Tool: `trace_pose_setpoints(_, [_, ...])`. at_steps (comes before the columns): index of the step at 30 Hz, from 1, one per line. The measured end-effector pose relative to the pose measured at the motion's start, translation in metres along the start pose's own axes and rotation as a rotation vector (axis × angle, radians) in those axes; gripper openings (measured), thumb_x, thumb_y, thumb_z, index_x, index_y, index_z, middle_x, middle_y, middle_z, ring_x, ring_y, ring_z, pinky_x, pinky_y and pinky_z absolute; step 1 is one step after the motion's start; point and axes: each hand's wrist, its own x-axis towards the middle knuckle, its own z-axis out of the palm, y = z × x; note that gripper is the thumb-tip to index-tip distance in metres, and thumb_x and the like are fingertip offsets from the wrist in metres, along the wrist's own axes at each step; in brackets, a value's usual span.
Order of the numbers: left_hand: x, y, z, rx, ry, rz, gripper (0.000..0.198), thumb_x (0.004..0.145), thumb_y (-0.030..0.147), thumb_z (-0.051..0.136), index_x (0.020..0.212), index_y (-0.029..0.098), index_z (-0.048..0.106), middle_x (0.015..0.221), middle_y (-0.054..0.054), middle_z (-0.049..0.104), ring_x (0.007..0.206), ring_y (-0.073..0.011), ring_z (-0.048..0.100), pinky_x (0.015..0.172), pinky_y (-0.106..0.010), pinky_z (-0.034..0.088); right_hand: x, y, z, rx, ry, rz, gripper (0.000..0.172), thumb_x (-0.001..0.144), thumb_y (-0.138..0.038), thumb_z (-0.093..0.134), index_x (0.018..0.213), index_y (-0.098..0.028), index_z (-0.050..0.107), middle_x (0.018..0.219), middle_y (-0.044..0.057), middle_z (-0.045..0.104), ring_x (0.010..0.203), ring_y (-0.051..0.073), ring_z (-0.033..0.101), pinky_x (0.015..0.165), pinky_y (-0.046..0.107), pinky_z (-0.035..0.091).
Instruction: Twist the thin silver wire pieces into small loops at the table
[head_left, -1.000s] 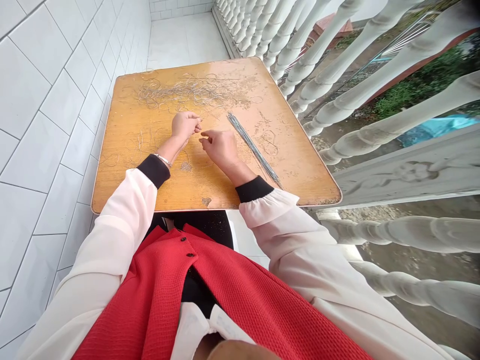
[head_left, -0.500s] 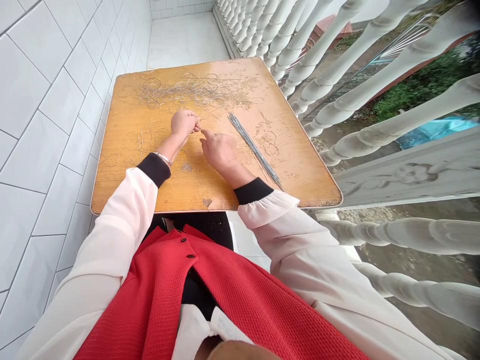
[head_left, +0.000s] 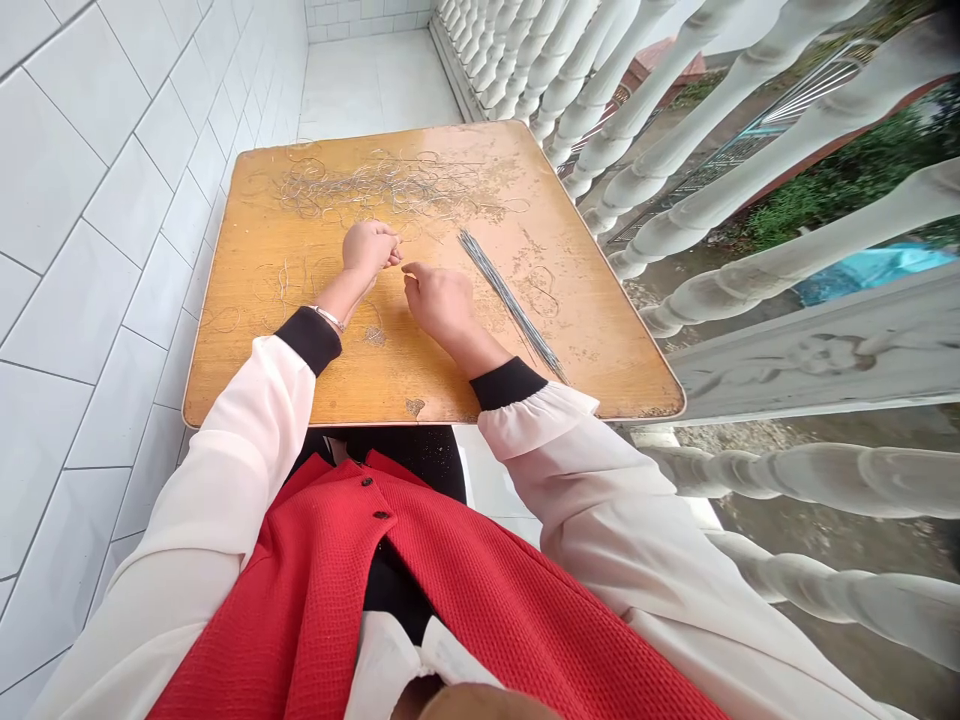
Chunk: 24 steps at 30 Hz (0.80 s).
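The left hand [head_left: 369, 250] is closed with fingers pinched together, but I cannot tell if it holds a thin wire. The right hand [head_left: 441, 303] is half open and empty, just beside it. On the wooden table [head_left: 600, 370], a tangle of thin wires [head_left: 382, 185] lies far from them, and a bundle of straight wires [head_left: 512, 303] lies to the right.

Straight wires [head_left: 510, 305] right of tangle [head_left: 382, 185] on tabletop [head_left: 615, 370]
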Motion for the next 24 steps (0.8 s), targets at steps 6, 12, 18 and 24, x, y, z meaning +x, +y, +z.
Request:
trace_pose_setpoints(6, [-0.008,-0.002,0.000,0.042,-0.025,0.111,0.033,0.093,0.007,0.062,0.063,0.019,0.058,0.058,0.002,0.061,0.053,-0.0058,0.057,0.059,-0.017,0.044,0.012,0.002,-0.006,0.722,-0.173,0.313,0.023,0.095,-0.018,0.069,0.072,-0.019,0.066,0.064,0.001,0.069,0.052,0.011,0.060,0.062,0.022,0.049])
trace_pose_setpoints(12, [-0.009,-0.002,0.004,0.025,-0.054,0.096,0.034,0.094,0.006,0.064,0.062,0.017,0.059,0.056,0.003,0.061,0.052,-0.0046,0.055,0.057,-0.015,0.043,0.015,0.009,-0.006,1.057,-0.280,0.446,0.039,0.099,-0.003,0.051,0.065,-0.014,0.068,0.056,0.001,0.063,0.044,0.005,0.052,0.046,0.015,0.041])
trace_pose_setpoints(18, [-0.010,0.000,0.006,-0.017,-0.043,0.069,0.033,0.094,0.003,0.062,0.065,0.017,0.058,0.055,0.004,0.059,0.049,-0.0043,0.052,0.056,-0.017,0.041,0.019,0.009,-0.005,1.080,-0.291,0.479,0.045,0.100,0.002,0.049,0.062,-0.013,0.066,0.050,0.000,0.061,0.040,0.004,0.050,0.041,0.013,0.041])
trace_pose_setpoints(24, [0.006,0.001,-0.003,0.102,-0.058,0.093,0.028,0.094,0.008,0.063,0.067,0.016,0.062,0.058,0.001,0.061,0.052,-0.0078,0.058,0.059,-0.021,0.045,0.012,0.001,-0.006,1.040,-0.248,0.460,0.039,0.103,-0.002,0.055,0.069,-0.013,0.070,0.054,0.000,0.066,0.042,0.005,0.056,0.044,0.013,0.047])
